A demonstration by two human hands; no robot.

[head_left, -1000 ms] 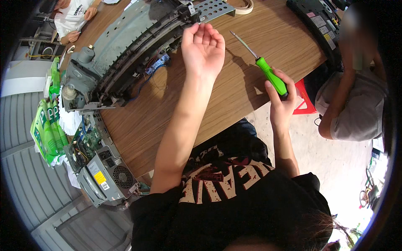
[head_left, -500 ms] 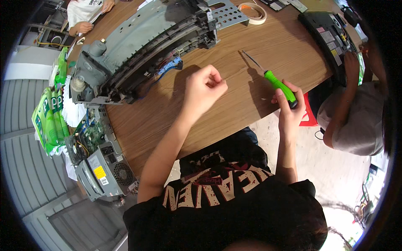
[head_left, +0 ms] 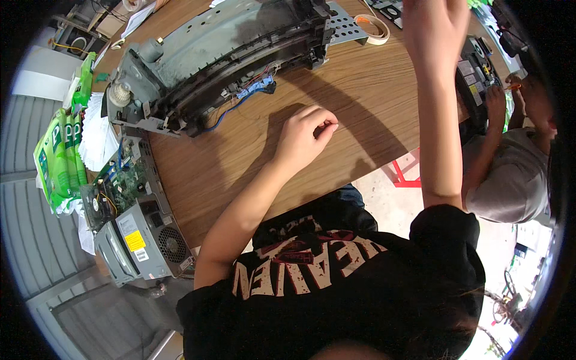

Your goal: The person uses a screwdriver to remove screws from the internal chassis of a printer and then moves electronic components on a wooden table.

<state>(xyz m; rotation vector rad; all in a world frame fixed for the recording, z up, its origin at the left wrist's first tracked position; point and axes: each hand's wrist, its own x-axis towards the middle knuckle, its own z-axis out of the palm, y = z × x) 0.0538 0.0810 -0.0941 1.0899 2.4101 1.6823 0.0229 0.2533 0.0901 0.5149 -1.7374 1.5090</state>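
My left hand (head_left: 305, 137) hovers above the wooden table (head_left: 354, 78), fingers curled and thumb pressed to the forefinger. Whatever the pinch holds, if anything, is too small to see. My right hand (head_left: 437, 30) stretches to the far edge of the view, where its fingers are cut off; the screwdriver does not show. Beyond my left hand lies a grey and black printer frame (head_left: 222, 66) with gears at its left end. A blue connector with wires (head_left: 257, 88) hangs at its near side. By my right wrist is a roll of tape (head_left: 377, 30) beside a perforated metal plate (head_left: 347, 27).
An opened computer case (head_left: 153, 240) with a green circuit board (head_left: 129, 174) stands left of the table. Green plastic packs (head_left: 60, 156) lie behind it. To the right, another person (head_left: 510, 174) works on a black laptop (head_left: 477, 78). A red stool frame (head_left: 405, 177) stands below the table.
My right arm has swung forward to the far edge, and the green-handled screwdriver has gone out of sight. My left hand has shifted slightly right, still curled. The view has shifted a little.
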